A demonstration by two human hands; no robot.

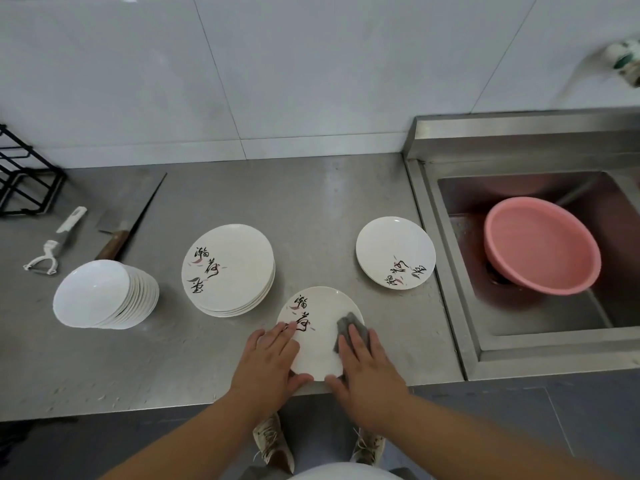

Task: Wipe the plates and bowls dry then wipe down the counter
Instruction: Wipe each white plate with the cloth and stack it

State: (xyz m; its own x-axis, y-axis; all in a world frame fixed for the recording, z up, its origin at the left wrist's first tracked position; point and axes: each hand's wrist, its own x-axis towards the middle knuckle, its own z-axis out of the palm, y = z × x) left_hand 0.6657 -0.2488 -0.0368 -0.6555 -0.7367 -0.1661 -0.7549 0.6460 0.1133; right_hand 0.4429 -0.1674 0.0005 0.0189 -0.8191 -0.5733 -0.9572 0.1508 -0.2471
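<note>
So we had one plate (pixel 317 355) sitting at the front edge of the steel counter (pixel 311 195), right in front of us. Our left hand (pixel 268 358) lay flat over its left rim, fingers pretty much straight, thumb tucked against the near edge, steadying the plate rather than gripping it. Our right hand (pixel 367 368) was flat too, fingers stretched out and pressing a grey cloth (pixel 348 322) onto the right side of the plate. It wasn't curled round the cloth, just pushing down on it.

The plate had black brush lettering with little pink leaves. To the left and a bit further back sat a stack of matching plates (pixel 227 268), and left of that a stack of white bowls (pixel 93 292), leaning over to the right. Over near the sink (pixel 446 271) there was another plate (pixel 394 251) off by itself. It might have been two stacked, we honestly couldn't tell.

A pink basin (pixel 540 244) sat tilted inside the sink. Along the far left of the counter were a white peeler (pixel 45 258), a knife with a wooden handle (pixel 112 244) and a black wire rack (pixel 24 181) up against the tiled wall (pixel 277 64). The counter near the front edge looked speckled with drops or crumbs, hard to say which. Our shoes (pixel 273 441) showed below the counter edge.
</note>
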